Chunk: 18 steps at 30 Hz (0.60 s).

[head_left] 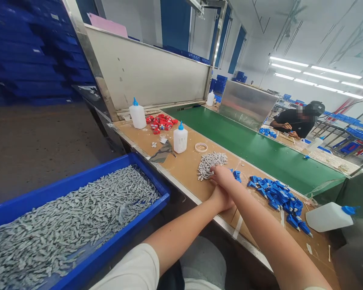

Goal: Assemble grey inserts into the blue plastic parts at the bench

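Observation:
My right hand [223,176] lies over my left hand [220,198] at the near edge of the brown bench top [187,161]. Its fingertips rest against a small heap of grey plastic parts [210,164]. The fingers of both hands are mostly hidden, so what they hold does not show. A couple of blue parts [236,175] lie just right of the hands, and a larger spread of blue parts [276,195] reaches further right.
A blue bin of grey parts [69,217] stands at my left. Two white glue bottles [180,138] [138,114], red parts [161,122] and a tape ring [201,147] lie behind. Another bottle [329,216] lies at right. A green conveyor [254,149] runs beyond; a person [296,121] works opposite.

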Tool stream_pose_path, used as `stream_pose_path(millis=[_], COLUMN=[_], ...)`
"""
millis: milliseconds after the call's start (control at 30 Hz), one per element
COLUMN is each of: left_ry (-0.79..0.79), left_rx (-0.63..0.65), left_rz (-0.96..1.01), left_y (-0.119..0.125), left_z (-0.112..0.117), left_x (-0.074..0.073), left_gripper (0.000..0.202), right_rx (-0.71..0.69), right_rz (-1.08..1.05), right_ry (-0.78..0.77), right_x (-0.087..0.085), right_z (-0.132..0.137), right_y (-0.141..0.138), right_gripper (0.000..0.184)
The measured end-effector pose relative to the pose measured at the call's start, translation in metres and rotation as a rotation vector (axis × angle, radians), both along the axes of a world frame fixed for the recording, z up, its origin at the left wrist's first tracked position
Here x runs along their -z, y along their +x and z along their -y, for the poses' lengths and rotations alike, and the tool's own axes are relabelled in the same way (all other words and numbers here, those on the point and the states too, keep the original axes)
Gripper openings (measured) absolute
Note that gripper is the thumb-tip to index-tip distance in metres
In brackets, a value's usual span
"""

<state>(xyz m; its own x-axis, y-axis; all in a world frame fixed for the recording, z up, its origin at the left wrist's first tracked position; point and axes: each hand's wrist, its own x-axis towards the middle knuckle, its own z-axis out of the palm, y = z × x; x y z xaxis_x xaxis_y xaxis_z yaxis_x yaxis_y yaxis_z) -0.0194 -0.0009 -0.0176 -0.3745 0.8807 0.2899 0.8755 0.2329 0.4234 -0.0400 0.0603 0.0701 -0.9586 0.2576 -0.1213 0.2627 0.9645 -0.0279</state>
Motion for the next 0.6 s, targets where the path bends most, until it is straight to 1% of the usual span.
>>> stream_pose_path(millis=[67, 100, 200, 267, 367, 467, 500, 533, 567, 600], left_ry=[-0.055, -0.078, -0.076, -0.064, -0.056, -0.038, -0.011, 0.042, 0.127, 0.235], left_rx=[0.073, 0.085, 0.055, 0.072, 0.139, 0.187, 0.185, 0.170, 0.143, 0.108], left_rz=[-0.121, -0.162, -0.167, -0.168, -0.173, -0.163, -0.120, -0.036, 0.094, 0.273], left_y=[0.002, 0.003, 0.004, 0.003, -0.002, -0.008, -0.009, -0.011, -0.013, -0.015], left_z=[0.014, 0.020, 0.035, 0.040, 0.043, 0.046, 0.047, 0.046, 0.045, 0.043], left_x=[0.001, 0.001, 0.003, 0.004, 0.002, -0.003, -0.004, -0.006, -0.008, -0.010], left_gripper=[0.061, 0.063, 0.064, 0.061, 0.047, 0.031, 0.028, 0.026, 0.025, 0.024], right_rx=[0.018, 0.022, 0.020, 0.018, 0.029, 0.055, 0.069, 0.088, 0.112, 0.139], right_rz=[0.027, 0.041, 0.041, 0.012, -0.056, -0.161, -0.206, -0.267, -0.344, -0.434], right_ry=[-0.004, -0.010, -0.040, -0.065, -0.109, -0.149, -0.167, -0.218, -0.310, -0.435], right_x=[0.007, 0.010, 0.018, 0.020, 0.016, 0.002, -0.003, -0.009, -0.013, -0.017], right_z=[-0.002, -0.004, -0.007, -0.007, -0.008, -0.018, -0.025, -0.033, -0.042, -0.053], right_y=[-0.007, -0.009, -0.011, -0.012, -0.011, 0.003, 0.013, 0.027, 0.044, 0.064], right_gripper=[0.026, 0.023, 0.019, 0.018, 0.011, 0.007, 0.009, 0.011, 0.013, 0.015])
